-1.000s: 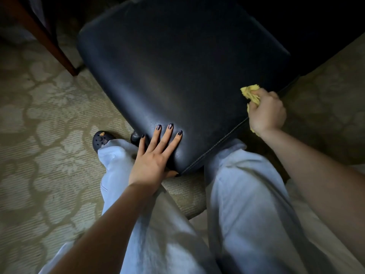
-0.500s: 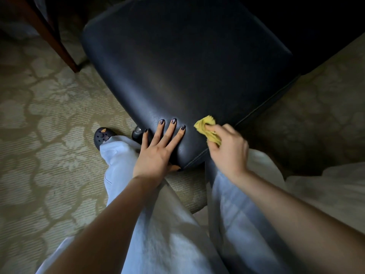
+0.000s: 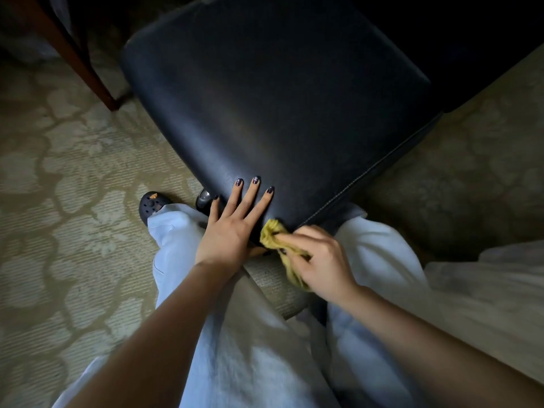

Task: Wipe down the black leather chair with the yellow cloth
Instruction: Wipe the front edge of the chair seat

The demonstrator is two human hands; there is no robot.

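Head view, looking down: two bare forearms reach forward from the near edge over a pair of pale blue trousers (image 3: 235, 348), legs apart. A strip of patterned beige carpet (image 3: 59, 201) shows between the knees.

Just beyond the knees, the left hand (image 3: 232, 228) lies flat on the near corner of the black leather chair (image 3: 279, 98). Its fingers (image 3: 253, 192) are straight and spread, dark-painted nails pointing far, and it holds nothing.

Right beside it, the right hand (image 3: 321, 260) grips the yellow cloth (image 3: 272, 235), with its fingers curled round the fabric. The bunched far end of the cloth presses against the chair's near corner, at the lower edge of the seat and almost touching the left hand. A loose tail of cloth hangs out of the fist toward the near side.

The seat spreads away from the hands to the far side, tilted in the frame, with a pale stitched seam along its right edge. Under its near left edge a dark, shiny chair part (image 3: 203, 198) shows; I cannot tell what it is. Left of that, a dark clog-style shoe (image 3: 153, 203) pokes out of the trouser hem onto the carpet.

Pale fabric (image 3: 485, 284) lies bunched at the near right. At the far left, a reddish wooden leg (image 3: 79, 60) slants down to the carpet, well apart from the hands.
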